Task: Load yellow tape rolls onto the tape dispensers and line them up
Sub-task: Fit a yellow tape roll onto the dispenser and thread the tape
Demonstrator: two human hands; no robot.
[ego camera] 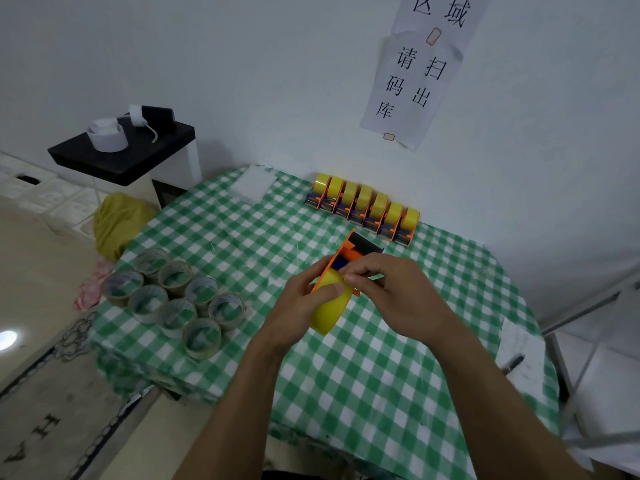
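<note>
I hold an orange tape dispenser (349,252) with a black roller above the middle of the table. A yellow tape roll (329,311) sits at its near end, gripped by my left hand (301,306) with the thumb pressed on the roll. My right hand (384,289) pinches at the dispenser just above the roll, fingertips closed on the dispenser body or the tape end. Against the far wall stands a row of several loaded dispensers (363,207), each with a yellow roll, side by side.
Several clear tape rolls (176,301) lie clustered at the table's left edge. The table wears a green checked cloth (381,393). A pen and paper (519,362) lie at the right edge. A black shelf (121,150) and a yellow bag (117,223) stand left of the table.
</note>
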